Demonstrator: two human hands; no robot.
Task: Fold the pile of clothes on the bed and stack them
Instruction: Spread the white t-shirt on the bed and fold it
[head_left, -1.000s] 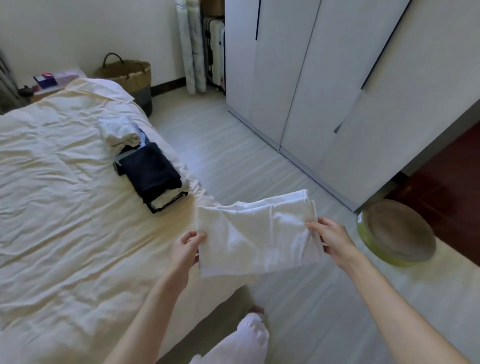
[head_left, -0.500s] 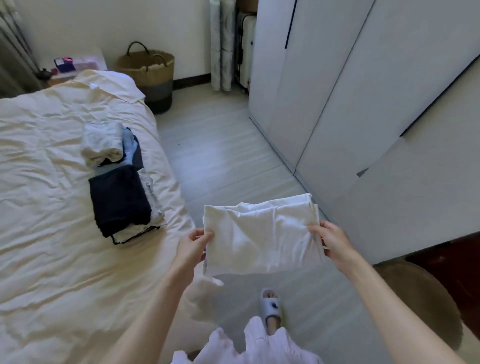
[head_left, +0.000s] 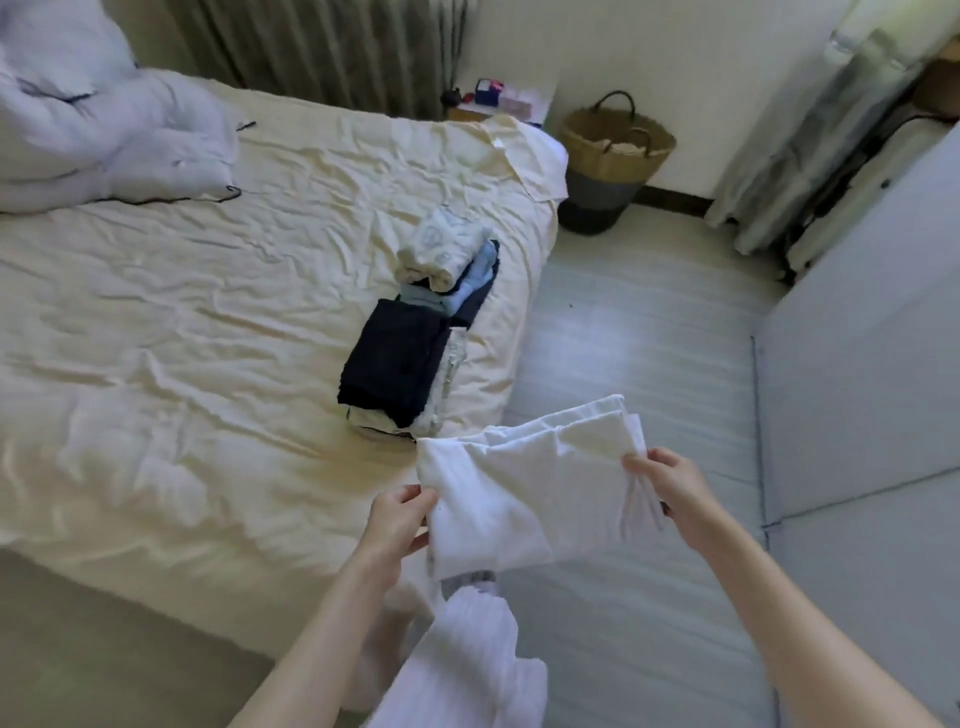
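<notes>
Both hands, left hand (head_left: 396, 522) and right hand (head_left: 667, 486), pinch the folded white garment (head_left: 524, 491) in the air beside the bed (head_left: 208, 338). Next, probably: carry it toward 11 o'clock onto the stack (head_left: 402, 364).

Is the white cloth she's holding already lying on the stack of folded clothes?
No, the white cloth is held up between the left hand and right hand, apart from the folded stack on the bed.

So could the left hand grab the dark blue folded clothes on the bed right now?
Probably not yet. The left hand already grips the white cloth together with the right hand. Nothing blocks the way to the dark blue clothes, but it must let go first.
</notes>
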